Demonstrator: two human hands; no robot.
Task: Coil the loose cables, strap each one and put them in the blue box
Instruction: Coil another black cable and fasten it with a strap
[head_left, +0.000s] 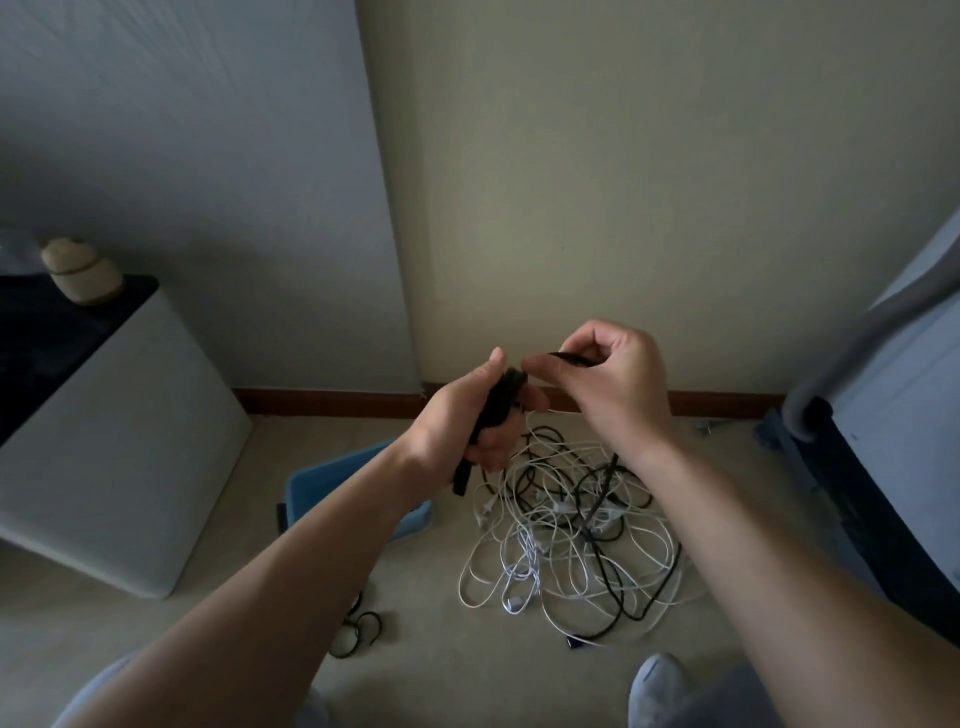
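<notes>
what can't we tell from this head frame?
- Black bundle, head view: the left hand wraps most of it; coiled cable or straps, cannot tell.
- Black strip: pinched by the right hand, ends hidden by fingers, dim light.
- Blue box: left forearm covers much of it; contents unseen.
- Cable pile: too tangled to count the cables.

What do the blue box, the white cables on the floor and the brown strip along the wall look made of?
Blue box: likely plastic, smooth and evenly coloured, with a moulded rim.
White cables: probably plastic-sheathed cord, as they are thin and bend in loose loops.
Brown strip: reddish, perhaps varnished wood, but the dim light leaves it open.
</notes>
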